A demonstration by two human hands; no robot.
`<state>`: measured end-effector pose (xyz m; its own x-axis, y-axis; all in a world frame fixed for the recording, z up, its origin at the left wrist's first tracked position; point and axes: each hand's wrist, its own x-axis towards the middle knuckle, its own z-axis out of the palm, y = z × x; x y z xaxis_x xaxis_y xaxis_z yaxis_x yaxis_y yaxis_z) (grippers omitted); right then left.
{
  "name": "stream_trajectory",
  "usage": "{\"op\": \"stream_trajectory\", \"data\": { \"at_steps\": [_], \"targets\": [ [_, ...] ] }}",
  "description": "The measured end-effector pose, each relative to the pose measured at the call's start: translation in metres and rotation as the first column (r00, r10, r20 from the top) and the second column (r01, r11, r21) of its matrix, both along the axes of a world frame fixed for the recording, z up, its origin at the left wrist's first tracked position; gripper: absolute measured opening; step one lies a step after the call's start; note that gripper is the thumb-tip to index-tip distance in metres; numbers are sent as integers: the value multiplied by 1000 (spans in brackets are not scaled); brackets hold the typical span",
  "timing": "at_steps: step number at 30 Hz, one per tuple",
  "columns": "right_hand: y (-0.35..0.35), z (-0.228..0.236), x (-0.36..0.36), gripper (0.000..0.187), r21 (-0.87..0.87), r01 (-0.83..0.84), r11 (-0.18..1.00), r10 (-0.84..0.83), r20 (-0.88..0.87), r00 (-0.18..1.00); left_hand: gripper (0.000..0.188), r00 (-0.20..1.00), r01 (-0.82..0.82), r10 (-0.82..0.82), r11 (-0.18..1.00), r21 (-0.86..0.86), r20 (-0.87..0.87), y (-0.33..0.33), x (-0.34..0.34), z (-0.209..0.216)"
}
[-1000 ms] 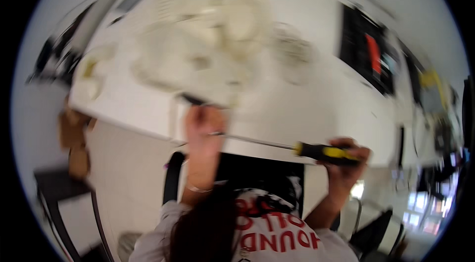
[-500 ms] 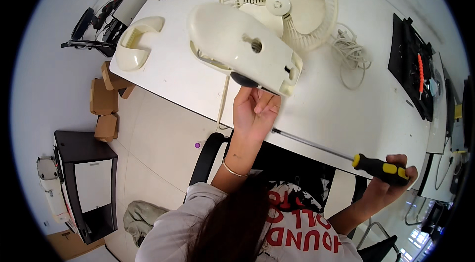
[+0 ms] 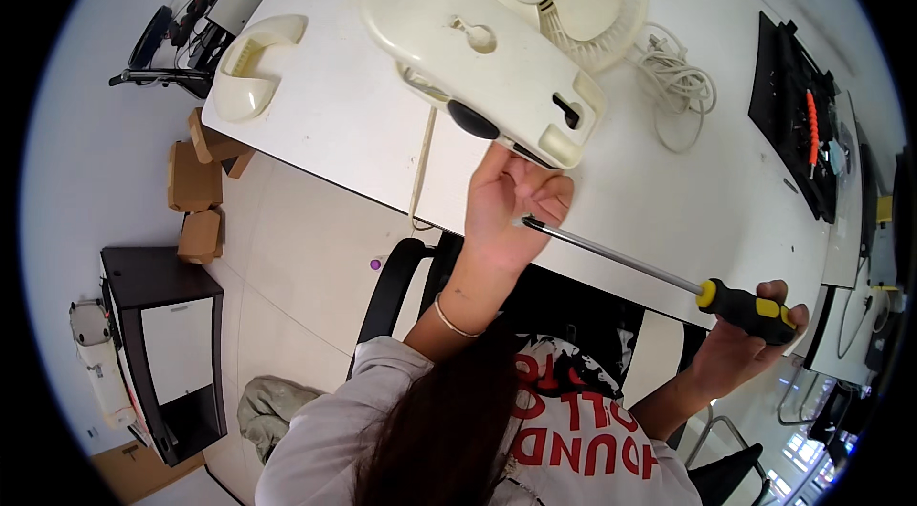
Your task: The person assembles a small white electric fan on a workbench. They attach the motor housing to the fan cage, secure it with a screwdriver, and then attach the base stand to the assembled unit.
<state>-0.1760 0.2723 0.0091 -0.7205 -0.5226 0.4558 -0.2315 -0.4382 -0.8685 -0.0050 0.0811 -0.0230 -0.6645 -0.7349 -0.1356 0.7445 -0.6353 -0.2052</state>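
Note:
My left hand (image 3: 519,200) has its fingers curled at the lower edge of a cream plastic fan housing (image 3: 449,38), which it holds up, tilted, over the table. A round hole, a dark slot and a black knob (image 3: 473,120) show on the housing. My right hand (image 3: 750,339) is wrapped round the black and yellow handle of a long screwdriver (image 3: 630,263). The shaft points left, and its tip overlaps my left palm in the view; whether they touch, I cannot tell. Behind the housing lies the fan's round grille with its blades (image 3: 587,5).
A curved cream cover (image 3: 244,76) lies at the table's left edge. Right of the grille sits a coiled white cable (image 3: 673,76). A black tool case (image 3: 798,115) is at the far right. Cardboard boxes (image 3: 196,177) and a dark cabinet (image 3: 158,291) stand on the floor left.
The housing has turned in my left hand, so its holed face shows more, and it has shifted right. My right hand has brought the screwdriver tip up across my left palm in view.

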Motion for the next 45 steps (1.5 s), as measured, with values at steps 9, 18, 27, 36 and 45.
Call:
{"op": "stream_trajectory", "data": {
  "at_steps": [9,18,27,36,45],
  "targets": [
    [-1,-11,2,45,57,-51,997,54,-62,997,24,999,28,-31,997,73,37,2,7,13],
    [2,-21,5,50,58,-78,995,85,-125,989,22,959,-17,43,995,-95,281,0,14,9],
    [7,-20,3,42,37,-168,985,172,-175,969,23,888,-89,112,993,-71,447,-2,13,20],
    [6,-19,6,42,27,-262,965,261,-218,940,22,910,-188,221,974,-128,352,0,21,25],
    [9,-26,11,45,-10,-301,954,295,-156,943,23,936,-206,226,973,-101,269,3,27,24]
  ]
}}
